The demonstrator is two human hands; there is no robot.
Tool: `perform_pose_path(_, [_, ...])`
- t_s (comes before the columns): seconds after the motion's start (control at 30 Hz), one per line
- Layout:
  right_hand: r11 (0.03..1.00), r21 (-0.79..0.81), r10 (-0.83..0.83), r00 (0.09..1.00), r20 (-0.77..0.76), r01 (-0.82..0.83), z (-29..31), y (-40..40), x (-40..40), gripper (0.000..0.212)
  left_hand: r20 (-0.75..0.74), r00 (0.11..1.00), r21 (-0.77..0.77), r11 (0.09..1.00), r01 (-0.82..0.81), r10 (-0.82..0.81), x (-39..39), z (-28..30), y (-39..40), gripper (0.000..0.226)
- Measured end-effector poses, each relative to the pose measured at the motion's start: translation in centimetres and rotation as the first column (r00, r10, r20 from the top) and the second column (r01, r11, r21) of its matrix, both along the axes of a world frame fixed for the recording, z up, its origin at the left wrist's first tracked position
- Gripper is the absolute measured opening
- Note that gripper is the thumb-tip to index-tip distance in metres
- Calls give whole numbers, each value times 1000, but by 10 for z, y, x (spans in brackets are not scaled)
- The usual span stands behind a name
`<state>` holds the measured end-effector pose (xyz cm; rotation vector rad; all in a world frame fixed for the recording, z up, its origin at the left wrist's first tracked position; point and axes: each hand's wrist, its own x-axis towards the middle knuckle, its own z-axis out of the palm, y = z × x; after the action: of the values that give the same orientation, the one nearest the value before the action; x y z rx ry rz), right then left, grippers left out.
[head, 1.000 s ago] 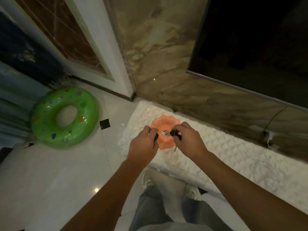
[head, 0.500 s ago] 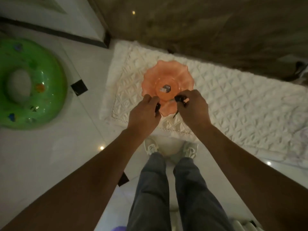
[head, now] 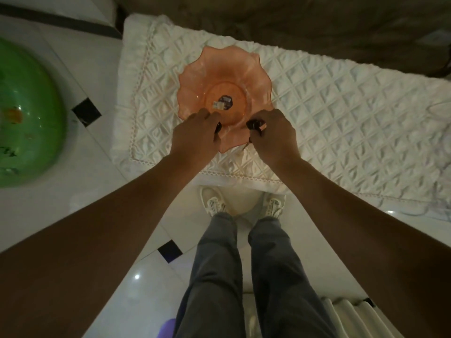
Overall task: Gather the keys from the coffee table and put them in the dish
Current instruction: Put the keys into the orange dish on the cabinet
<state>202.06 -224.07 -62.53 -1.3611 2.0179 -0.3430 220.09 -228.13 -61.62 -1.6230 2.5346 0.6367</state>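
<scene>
Right hand [head: 274, 135] and left hand [head: 195, 137], gripping keys [head: 255, 124], overlap the dish [head: 219, 69].

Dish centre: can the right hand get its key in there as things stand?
Probably yes. The right hand holds its key at the near rim of the orange dish; the bowl is open on top, holding just one small item.

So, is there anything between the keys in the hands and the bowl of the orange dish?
Nothing visible blocks it. The right hand holds a dark key over the near rim of the dish; the left hand is beside it.
</scene>
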Motion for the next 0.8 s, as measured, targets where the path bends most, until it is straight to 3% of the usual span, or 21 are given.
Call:
perform_pose_path(0.17, [989,1,-144,981,129,145,0,-13,0,18,27,998,-11,998,55,-55,-10,-9,-1,32])
perform_pose_path(0.37, [1000,26,2,1000,18,-2,-6,-9,-1,24,56,997,5,998,61,-62,-11,-18,7,33])
perform_pose_path(0.67, [997,31,63,998,13,-63,-3,7,-2,20,140,987,-67,994,90,-80,-11,-16,15,30])
perform_pose_path(0.8, [992,7,125,992,2,-125,8,8,-1,22,106,994,-82,996,47,-38,-10,-7,19,36])
